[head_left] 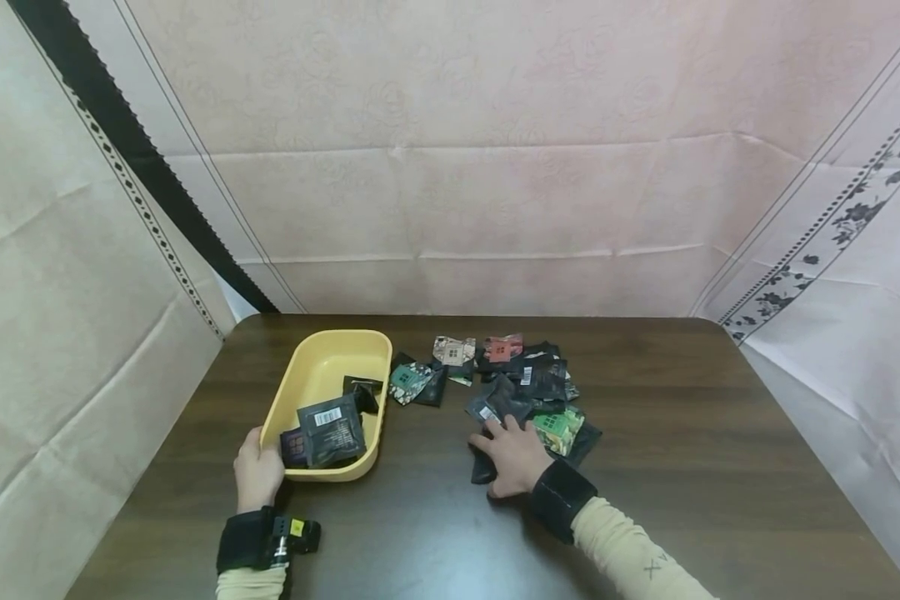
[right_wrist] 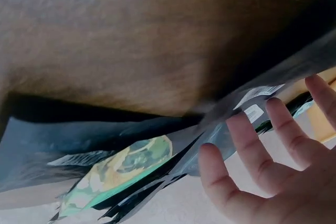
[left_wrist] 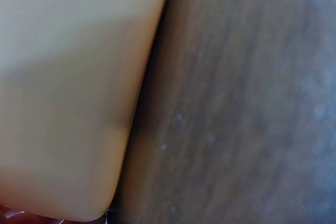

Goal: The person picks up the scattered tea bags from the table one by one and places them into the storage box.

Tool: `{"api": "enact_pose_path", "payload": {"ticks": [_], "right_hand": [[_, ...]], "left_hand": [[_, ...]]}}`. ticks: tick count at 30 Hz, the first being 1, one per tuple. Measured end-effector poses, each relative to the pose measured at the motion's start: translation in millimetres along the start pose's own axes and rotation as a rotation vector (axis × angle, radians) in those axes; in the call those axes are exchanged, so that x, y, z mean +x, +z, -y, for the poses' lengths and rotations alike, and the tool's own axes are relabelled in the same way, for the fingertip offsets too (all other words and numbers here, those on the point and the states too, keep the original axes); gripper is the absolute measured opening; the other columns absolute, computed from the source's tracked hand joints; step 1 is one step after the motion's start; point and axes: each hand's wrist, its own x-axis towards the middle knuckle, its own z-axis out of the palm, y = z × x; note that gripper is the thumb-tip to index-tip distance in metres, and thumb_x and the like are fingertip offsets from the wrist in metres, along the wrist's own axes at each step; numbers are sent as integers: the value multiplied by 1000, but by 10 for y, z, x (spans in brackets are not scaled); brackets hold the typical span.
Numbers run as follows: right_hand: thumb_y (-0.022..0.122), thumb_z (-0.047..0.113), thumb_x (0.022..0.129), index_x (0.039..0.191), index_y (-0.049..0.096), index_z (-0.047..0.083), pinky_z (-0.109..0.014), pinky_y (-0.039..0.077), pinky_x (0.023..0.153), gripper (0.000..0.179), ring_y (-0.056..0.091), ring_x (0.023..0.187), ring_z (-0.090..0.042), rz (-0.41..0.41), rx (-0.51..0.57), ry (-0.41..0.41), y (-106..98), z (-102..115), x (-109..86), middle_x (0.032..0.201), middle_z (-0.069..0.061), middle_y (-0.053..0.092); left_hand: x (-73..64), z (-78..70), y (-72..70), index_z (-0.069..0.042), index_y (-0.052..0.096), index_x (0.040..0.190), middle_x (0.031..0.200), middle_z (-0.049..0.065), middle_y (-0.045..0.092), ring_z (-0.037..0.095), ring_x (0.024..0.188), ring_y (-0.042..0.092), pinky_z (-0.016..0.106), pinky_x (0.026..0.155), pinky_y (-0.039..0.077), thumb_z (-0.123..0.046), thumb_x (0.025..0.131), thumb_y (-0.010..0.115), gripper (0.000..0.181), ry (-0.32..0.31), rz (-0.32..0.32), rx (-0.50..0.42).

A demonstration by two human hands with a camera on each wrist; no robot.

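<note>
My left hand [head_left: 258, 475] grips the near left corner of a yellow plastic basin [head_left: 311, 354]. Several small dark packets lie inside it, among them a dark packet with a white barcode label [head_left: 332, 433]. The outer wall of the basin [left_wrist: 68, 103] fills the left half of the left wrist view. My right hand [head_left: 516, 457] is spread over the near side of a loose pile of packets, its fingertips at a dark packet [head_left: 483, 467]. Beside that hand lies a green-patterned packet [head_left: 558, 428]. In the right wrist view, extended fingers [right_wrist: 252, 148] are visible; the thumb is hidden.
To the basin's right lie a teal-patterned packet [head_left: 408, 382] and a beige-patterned packet [head_left: 453, 353]. A red-labelled packet [head_left: 502, 350] sits at the back of the pile. All rest on a brown wooden table [head_left: 660, 433], with pale cloth [head_left: 457, 208] hanging behind and at the sides.
</note>
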Motion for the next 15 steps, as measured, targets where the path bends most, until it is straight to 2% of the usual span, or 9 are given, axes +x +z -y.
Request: {"api": "enact_pose_path", "payload": {"ticks": [5,9,12,15], "right_hand": [[79,28,59,116,57,18,-52,45,74,61,48,98,-31,6,61,-4,22,13,44,113,-9,50],[76,12,62,104,58,17,-40,49,65,46,51,88,-26,-6,50,-46,66,21,80,101,-5,52],[73,6,65,94,62,17,-34,48,59,33,53,79,-23,-55,36,-76,87,26,102,90,-2,56],[69,3,68,88,65,16,-33,49,60,24,56,76,-21,-119,33,-82,84,30,128,83,-1,60]], "left_hand": [[-6,-2,-2,9,37,128,127,32,40,46,115,37,59,96,24,-9,95,26,39,-25,19,-9],[-11,-8,-5,9,36,128,127,32,40,46,115,36,60,96,24,-9,96,26,39,-29,32,-14],[-10,-11,-7,9,36,129,127,32,40,46,115,36,60,97,24,-8,95,26,39,-29,39,-16],[-6,-13,-7,9,36,129,127,32,40,45,115,37,60,96,24,-8,95,26,38,-34,39,-22]]}}
